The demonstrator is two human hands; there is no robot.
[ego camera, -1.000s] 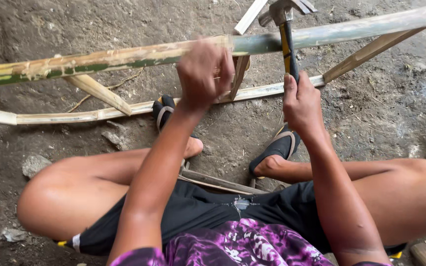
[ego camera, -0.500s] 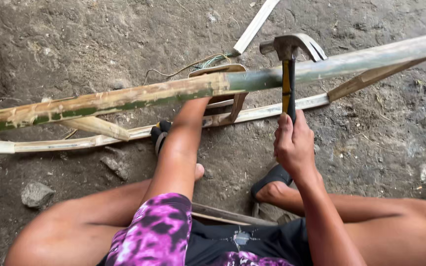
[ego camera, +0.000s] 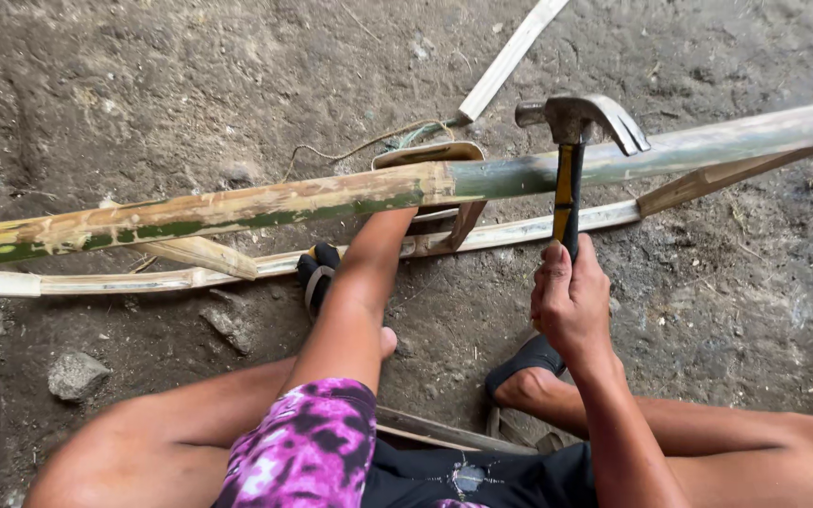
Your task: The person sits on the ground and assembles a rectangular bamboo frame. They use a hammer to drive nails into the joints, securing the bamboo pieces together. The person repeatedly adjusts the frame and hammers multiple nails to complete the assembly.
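Right hand (ego camera: 571,299) clamped on the handle of a claw hammer (ego camera: 571,155), head up against the long bamboo pole (ego camera: 237,207) just above. Left hand hidden behind that pole, forearm reaching under it; grip impossible to tell. Thin bamboo slat (ego camera: 124,280) lying beneath, on dirt ground (ego camera: 143,85).

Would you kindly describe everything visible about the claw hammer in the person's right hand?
The claw hammer has a grey metal head with a flat striking face pointing left and a curved claw pointing right. Its shaft looks black with a yellow stripe. It stands nearly upright, head uppermost, in front of the long green and tan bamboo pole, which it crosses. The right hand wraps the lower end of the shaft; whether the head touches the pole cannot be told.
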